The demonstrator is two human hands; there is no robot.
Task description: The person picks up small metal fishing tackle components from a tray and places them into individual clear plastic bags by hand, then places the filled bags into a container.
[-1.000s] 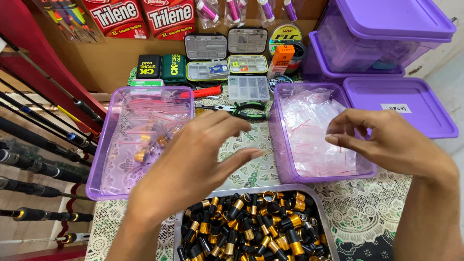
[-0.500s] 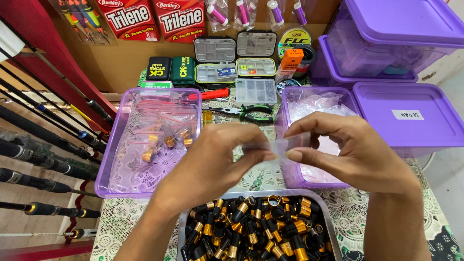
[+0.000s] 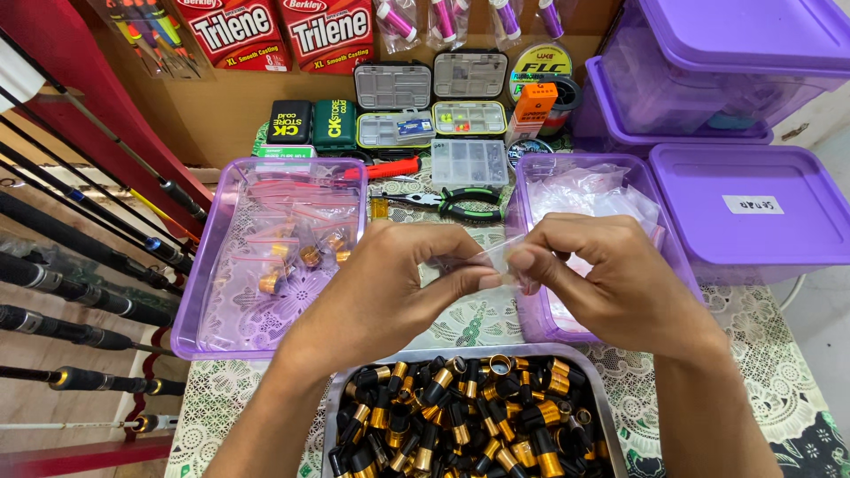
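Observation:
My left hand and my right hand meet above the table and pinch a small clear plastic bag between their fingertips. Below them a metal tray holds several black and gold cylindrical parts. To the left, a purple tray contains several bagged gold parts. To the right, a second purple tray holds a pile of empty clear bags.
Fishing rods line the left side. Green-handled pliers, a red cutter and small tackle boxes lie behind the trays. Purple lidded tubs stand at the right. Red boxes of line hang at the back.
My right hand drew a clear bag out of the right tray and both hands came together at the centre, now pinching the bag between them.

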